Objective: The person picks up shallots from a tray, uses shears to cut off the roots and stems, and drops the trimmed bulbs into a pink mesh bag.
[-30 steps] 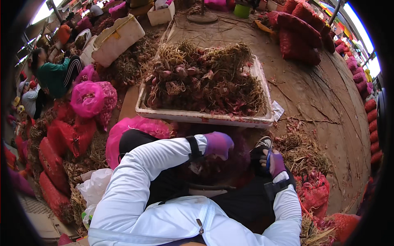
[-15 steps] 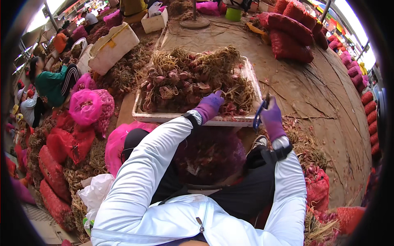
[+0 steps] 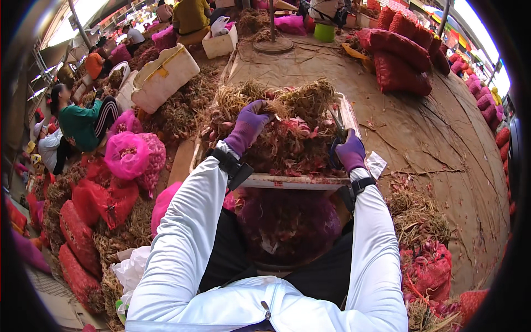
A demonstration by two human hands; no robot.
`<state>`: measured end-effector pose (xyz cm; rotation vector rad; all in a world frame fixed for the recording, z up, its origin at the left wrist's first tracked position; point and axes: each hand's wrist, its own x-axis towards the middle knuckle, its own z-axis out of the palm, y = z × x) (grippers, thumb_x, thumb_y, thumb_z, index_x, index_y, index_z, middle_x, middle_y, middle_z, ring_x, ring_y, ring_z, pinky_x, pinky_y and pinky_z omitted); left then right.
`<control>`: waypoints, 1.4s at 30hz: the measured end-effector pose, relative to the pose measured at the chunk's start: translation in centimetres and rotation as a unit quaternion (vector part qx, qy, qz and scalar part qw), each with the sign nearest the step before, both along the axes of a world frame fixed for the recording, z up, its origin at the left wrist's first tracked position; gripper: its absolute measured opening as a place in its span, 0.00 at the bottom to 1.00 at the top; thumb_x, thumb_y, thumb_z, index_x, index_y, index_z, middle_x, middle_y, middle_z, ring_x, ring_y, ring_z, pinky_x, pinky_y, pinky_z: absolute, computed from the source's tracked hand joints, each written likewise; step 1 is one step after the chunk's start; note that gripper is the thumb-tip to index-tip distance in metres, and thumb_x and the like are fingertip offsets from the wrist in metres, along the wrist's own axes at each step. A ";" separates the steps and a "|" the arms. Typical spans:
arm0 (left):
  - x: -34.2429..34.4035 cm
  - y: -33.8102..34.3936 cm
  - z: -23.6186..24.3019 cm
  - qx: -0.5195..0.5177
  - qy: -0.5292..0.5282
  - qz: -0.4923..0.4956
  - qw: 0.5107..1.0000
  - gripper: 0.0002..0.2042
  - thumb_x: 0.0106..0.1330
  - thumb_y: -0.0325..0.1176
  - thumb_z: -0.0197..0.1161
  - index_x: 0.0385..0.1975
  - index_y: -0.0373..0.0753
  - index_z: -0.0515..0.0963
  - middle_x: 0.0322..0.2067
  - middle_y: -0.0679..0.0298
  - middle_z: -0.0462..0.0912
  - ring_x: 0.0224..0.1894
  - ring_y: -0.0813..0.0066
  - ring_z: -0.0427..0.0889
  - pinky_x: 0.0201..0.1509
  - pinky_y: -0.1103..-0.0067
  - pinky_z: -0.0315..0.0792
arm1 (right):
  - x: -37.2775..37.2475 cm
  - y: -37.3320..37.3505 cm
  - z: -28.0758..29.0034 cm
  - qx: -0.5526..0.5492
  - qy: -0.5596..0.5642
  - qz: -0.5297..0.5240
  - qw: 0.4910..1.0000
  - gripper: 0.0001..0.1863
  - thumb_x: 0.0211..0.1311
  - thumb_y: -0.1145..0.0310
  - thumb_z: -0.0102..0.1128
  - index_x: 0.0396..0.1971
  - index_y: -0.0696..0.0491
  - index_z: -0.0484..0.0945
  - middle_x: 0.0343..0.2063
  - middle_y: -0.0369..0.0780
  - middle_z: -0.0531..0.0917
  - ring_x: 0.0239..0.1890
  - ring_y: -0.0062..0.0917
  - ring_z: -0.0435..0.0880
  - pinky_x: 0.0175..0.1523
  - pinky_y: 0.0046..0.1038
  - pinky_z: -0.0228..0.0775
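Observation:
A shallow white tray point(image 3: 293, 182) in front of me is heaped with shallots point(image 3: 276, 146), their dry straw-like stalks still on. My left hand point(image 3: 246, 127), in a purple glove, is over the left part of the heap. Its fingers are closed on a brown, dry shallot bunch, partly hidden by the glove. At the tray's right edge my right hand point(image 3: 350, 151), gloved alike, grips scissors point(image 3: 334, 152) by their blue handles. The blades point up and away, above the heap. Under the tray's near side, between my legs, is a purple mesh bag point(image 3: 287, 221).
Pink mesh bags point(image 3: 127, 155) and red sacks point(image 3: 77, 238) of shallots crowd the left. A white foam box point(image 3: 166, 77) tilts behind them, near a person in green point(image 3: 80, 124). Red sacks point(image 3: 401, 72) stand far right on a brown tarp point(image 3: 426, 138). Loose stalks point(image 3: 417, 218) lie right.
My left hand has risen from the middle of the heap, moved left and closed on a shallot bunch. My right hand has shifted slightly left and down with the scissors. The whole view has shifted a little.

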<state>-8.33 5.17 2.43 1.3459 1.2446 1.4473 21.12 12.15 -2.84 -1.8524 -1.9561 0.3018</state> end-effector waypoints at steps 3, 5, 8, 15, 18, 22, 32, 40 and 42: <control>-0.3 0.4 -0.1 -0.016 0.014 0.003 1.000 0.15 0.60 0.16 0.58 0.47 0.31 0.75 0.42 0.65 0.82 0.42 0.81 0.78 0.49 0.85 0.72 | -0.8 -0.6 0.9 0.075 0.001 0.006 0.997 0.24 0.47 0.60 0.65 0.45 0.52 0.72 0.32 0.48 0.82 0.38 0.44 0.82 0.43 0.41 0.73; -0.1 0.6 -0.2 0.001 -0.014 -0.039 0.999 0.15 0.61 0.16 0.57 0.49 0.31 0.74 0.43 0.65 0.81 0.43 0.81 0.78 0.51 0.84 0.72 | -2.4 -1.7 2.8 0.133 0.064 0.066 0.987 0.22 0.48 0.63 0.65 0.44 0.52 0.72 0.31 0.47 0.82 0.36 0.44 0.82 0.42 0.40 0.73; 1.7 0.3 0.9 -0.014 -0.083 -0.081 0.993 0.16 0.61 0.15 0.56 0.49 0.31 0.74 0.44 0.66 0.80 0.44 0.81 0.78 0.52 0.83 0.72 | -5.3 -3.7 4.2 0.160 0.206 0.188 0.947 0.19 0.50 0.67 0.65 0.43 0.51 0.72 0.28 0.44 0.81 0.32 0.42 0.81 0.40 0.37 0.73; 2.9 -0.1 2.2 0.004 -0.057 -0.069 0.996 0.16 0.62 0.16 0.55 0.49 0.34 0.74 0.39 0.67 0.80 0.41 0.80 0.79 0.46 0.84 0.75 | -7.8 -2.7 3.0 0.089 0.280 0.192 0.936 0.16 0.52 0.67 0.66 0.40 0.50 0.73 0.24 0.39 0.80 0.28 0.33 0.80 0.36 0.32 0.73; 0.8 -0.2 2.8 -0.012 -0.148 -0.031 0.988 0.13 0.62 0.17 0.57 0.46 0.36 0.75 0.38 0.68 0.81 0.38 0.82 0.79 0.41 0.84 0.76 | -5.6 -1.8 2.8 0.132 0.222 0.152 0.954 0.10 0.57 0.71 0.60 0.39 0.51 0.74 0.24 0.39 0.80 0.25 0.30 0.81 0.32 0.30 0.74; -1.8 0.2 3.8 0.059 -0.140 0.037 0.988 0.08 0.63 0.18 0.58 0.41 0.33 0.76 0.37 0.66 0.81 0.39 0.78 0.81 0.45 0.81 0.77 | -3.7 -0.6 4.0 -0.010 0.579 0.051 0.813 0.13 0.57 0.84 0.49 0.43 0.60 0.70 0.25 0.43 0.81 0.18 0.28 0.81 0.22 0.27 0.75; 4.0 -4.1 7.3 -0.002 -0.121 -0.262 0.957 0.11 0.60 0.23 0.62 0.43 0.36 0.76 0.37 0.64 0.81 0.36 0.75 0.81 0.41 0.80 0.77 | -0.9 -3.2 7.2 -0.029 0.719 0.136 0.681 0.21 0.52 0.81 0.60 0.49 0.57 0.72 0.32 0.39 0.82 0.28 0.24 0.83 0.32 0.22 0.78; 9.9 -10.8 -1.9 -0.181 0.439 -0.420 0.773 0.20 0.59 0.37 0.61 0.50 0.36 0.75 0.33 0.55 0.80 0.31 0.75 0.82 0.30 0.79 0.76 | 0.3 -5.1 7.3 -0.056 0.693 0.174 0.698 0.20 0.53 0.77 0.62 0.48 0.55 0.74 0.34 0.35 0.82 0.30 0.17 0.81 0.33 0.18 0.75; 8.9 -8.4 -0.9 -0.298 0.158 -0.359 0.870 0.19 0.64 0.41 0.57 0.49 0.36 0.73 0.37 0.58 0.80 0.33 0.74 0.81 0.35 0.77 0.76 | -0.4 -5.9 5.7 -0.035 0.684 0.186 0.704 0.16 0.54 0.76 0.62 0.44 0.55 0.74 0.33 0.36 0.81 0.31 0.17 0.80 0.35 0.18 0.74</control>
